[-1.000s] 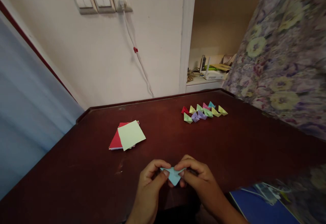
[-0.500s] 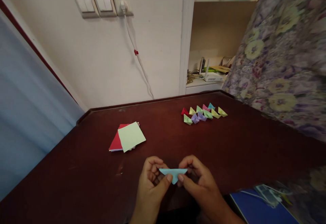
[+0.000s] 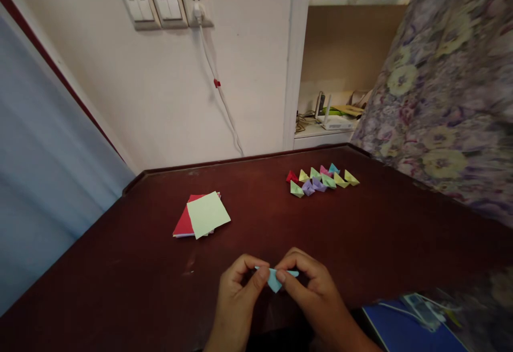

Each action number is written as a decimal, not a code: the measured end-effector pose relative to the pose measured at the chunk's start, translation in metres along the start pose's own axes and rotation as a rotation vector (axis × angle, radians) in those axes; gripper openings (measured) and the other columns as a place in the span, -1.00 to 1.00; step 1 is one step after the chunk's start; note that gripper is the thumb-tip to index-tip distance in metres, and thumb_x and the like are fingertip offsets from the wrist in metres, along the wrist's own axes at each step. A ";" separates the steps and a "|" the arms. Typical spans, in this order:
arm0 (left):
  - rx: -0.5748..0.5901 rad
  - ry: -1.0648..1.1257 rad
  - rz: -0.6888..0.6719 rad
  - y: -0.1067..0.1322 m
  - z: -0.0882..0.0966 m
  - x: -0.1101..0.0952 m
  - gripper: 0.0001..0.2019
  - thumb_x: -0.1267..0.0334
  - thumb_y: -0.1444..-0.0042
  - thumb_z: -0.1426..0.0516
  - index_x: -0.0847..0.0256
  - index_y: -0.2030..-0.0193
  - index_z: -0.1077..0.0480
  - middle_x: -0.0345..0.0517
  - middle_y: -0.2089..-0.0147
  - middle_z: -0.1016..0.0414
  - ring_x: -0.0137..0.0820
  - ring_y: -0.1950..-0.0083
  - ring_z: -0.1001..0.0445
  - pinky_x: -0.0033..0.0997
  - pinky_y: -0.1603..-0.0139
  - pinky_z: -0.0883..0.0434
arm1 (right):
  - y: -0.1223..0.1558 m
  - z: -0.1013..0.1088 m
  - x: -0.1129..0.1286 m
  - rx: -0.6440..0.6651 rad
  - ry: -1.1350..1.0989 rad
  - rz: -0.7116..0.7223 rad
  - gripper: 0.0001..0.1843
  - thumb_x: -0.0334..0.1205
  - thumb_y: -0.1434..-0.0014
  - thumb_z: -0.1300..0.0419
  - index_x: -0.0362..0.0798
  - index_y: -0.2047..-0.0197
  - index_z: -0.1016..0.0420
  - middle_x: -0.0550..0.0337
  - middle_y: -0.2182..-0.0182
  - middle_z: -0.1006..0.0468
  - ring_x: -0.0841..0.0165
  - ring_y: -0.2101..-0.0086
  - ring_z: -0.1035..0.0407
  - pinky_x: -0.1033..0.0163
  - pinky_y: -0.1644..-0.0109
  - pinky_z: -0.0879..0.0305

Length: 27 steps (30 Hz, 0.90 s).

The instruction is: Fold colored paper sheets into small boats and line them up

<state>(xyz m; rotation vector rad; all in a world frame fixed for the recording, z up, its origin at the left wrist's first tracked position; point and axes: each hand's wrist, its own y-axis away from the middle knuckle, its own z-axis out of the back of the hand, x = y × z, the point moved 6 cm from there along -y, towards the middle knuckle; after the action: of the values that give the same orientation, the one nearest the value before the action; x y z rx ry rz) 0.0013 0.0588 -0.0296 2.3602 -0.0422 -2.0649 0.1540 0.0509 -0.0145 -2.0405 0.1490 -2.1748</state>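
A small folded piece of light-blue paper (image 3: pixel 274 281) is pinched between both hands near the table's front edge, its point facing down toward me. My left hand (image 3: pixel 242 293) grips its left part between thumb and forefinger. On the other side, my right hand (image 3: pixel 310 288) pinches the paper close to its middle, thumb on the near face. The fingers cover much of the upper edge. Beyond the hands, small folded paper boats (image 3: pixel 319 184) in several colours stand grouped at the back right.
A stack of square paper sheets (image 3: pixel 208 214), pale green over red, lies left of centre on the dark red table (image 3: pixel 256 224). A blue flat object (image 3: pixel 404 328) with a cable is at lower right. A floral curtain (image 3: pixel 436 90) hangs along the right.
Both hands have shifted their fingertips inward along the upper edge of the light-blue paper. Its top edge, straight before, now looks bent. The view has moved slightly.
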 end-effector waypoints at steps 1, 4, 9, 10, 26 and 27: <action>0.003 0.021 0.007 0.001 -0.002 0.000 -0.81 0.11 -0.06 -0.35 0.18 0.34 -0.56 -0.22 0.42 -0.52 -0.39 0.35 -0.40 -0.50 0.31 -0.36 | 0.000 0.000 -0.001 -0.013 -0.004 0.001 -0.79 -0.17 -0.21 -0.22 -0.04 0.44 -0.51 0.25 0.46 -0.42 0.34 0.39 -0.33 0.28 0.28 -0.21; 0.053 0.064 0.064 0.005 -0.011 0.003 -0.76 0.07 -0.03 -0.36 0.19 0.31 -0.54 -0.19 0.39 -0.52 -0.36 0.34 -0.41 -0.46 0.30 -0.37 | -0.001 0.001 -0.004 -0.057 -0.022 -0.008 -0.77 -0.13 -0.21 -0.22 -0.04 0.44 -0.50 0.27 0.47 -0.40 0.34 0.41 -0.31 0.28 0.30 -0.21; 0.094 -0.021 0.057 0.004 -0.012 0.003 -0.74 0.08 -0.06 -0.34 0.24 0.43 -0.52 -0.15 0.43 -0.50 -0.36 0.35 -0.37 -0.45 0.30 -0.35 | -0.001 0.002 -0.004 -0.006 -0.031 -0.035 -0.78 -0.14 -0.22 -0.21 -0.05 0.40 -0.52 0.22 0.43 -0.46 0.30 0.36 -0.37 0.25 0.25 -0.25; 0.090 -0.034 0.057 0.004 -0.011 0.003 -0.74 0.09 -0.07 -0.33 0.25 0.43 -0.51 -0.16 0.43 -0.49 -0.37 0.36 -0.36 -0.45 0.32 -0.35 | 0.000 0.002 -0.003 0.004 -0.025 -0.035 -0.79 -0.15 -0.22 -0.21 -0.04 0.40 -0.52 0.21 0.42 -0.48 0.30 0.35 -0.38 0.25 0.24 -0.25; 0.182 -0.266 0.045 0.006 -0.014 -0.005 -0.69 0.04 -0.07 -0.30 0.24 0.49 -0.48 -0.17 0.48 -0.40 -0.37 0.41 -0.28 -0.44 0.40 -0.26 | 0.001 -0.002 0.001 0.028 -0.042 -0.005 -0.91 -0.21 -0.15 -0.29 -0.02 0.35 -0.61 0.23 0.38 -0.44 0.33 0.33 -0.36 0.28 0.24 -0.27; 0.178 -0.305 0.025 0.006 -0.015 -0.007 -0.70 0.04 -0.08 -0.29 0.23 0.48 -0.48 -0.15 0.47 -0.41 -0.35 0.40 -0.30 -0.43 0.39 -0.27 | 0.000 -0.002 0.000 0.019 -0.056 -0.010 -0.87 -0.20 -0.15 -0.29 -0.03 0.41 -0.58 0.23 0.40 -0.42 0.34 0.36 -0.34 0.29 0.27 -0.26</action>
<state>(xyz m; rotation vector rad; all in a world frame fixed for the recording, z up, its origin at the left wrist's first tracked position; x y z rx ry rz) 0.0153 0.0527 -0.0208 2.0920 -0.2652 -2.4834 0.1523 0.0503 -0.0147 -2.0939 0.1112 -2.1139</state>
